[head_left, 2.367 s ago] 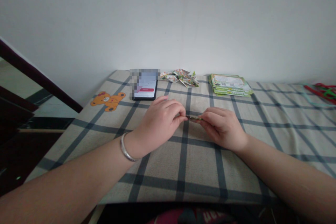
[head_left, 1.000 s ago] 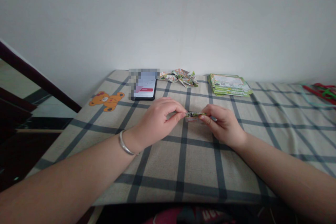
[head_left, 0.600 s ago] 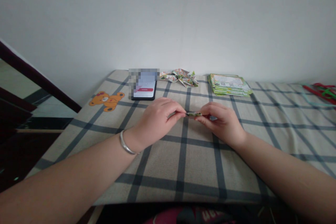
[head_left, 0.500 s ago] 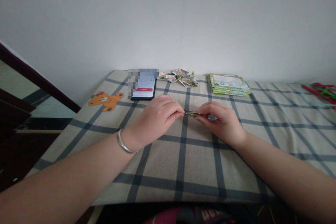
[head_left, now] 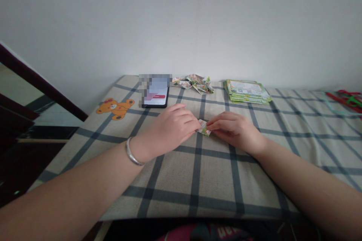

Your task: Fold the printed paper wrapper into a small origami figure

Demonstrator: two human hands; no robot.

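Between my hands is a small folded piece of printed paper [head_left: 204,128], white and green with a little orange. My left hand [head_left: 178,124], with a silver bangle [head_left: 132,152] at its wrist, pinches the paper's left edge. On the right edge, the thumb and fingers of my right hand [head_left: 236,128] close on it. The paper's broad face is turned up toward me, low over the checked cloth. Fingertips cover both its ends. Beyond it, near the wall, lie several folded paper pieces [head_left: 195,83] with similar print.
A phone [head_left: 156,96] with a lit screen lies at the back left, beside an orange bear cutout [head_left: 115,108]. A stack of green printed sheets [head_left: 247,92] sits at the back right. Red and green strips [head_left: 349,99] are at the far right. The checked tablecloth [head_left: 215,180] reaches the wall.
The folded paper was seen edge-on and now shows its flat face, tilted toward me. Both hands have shifted slightly and keep hold of it.
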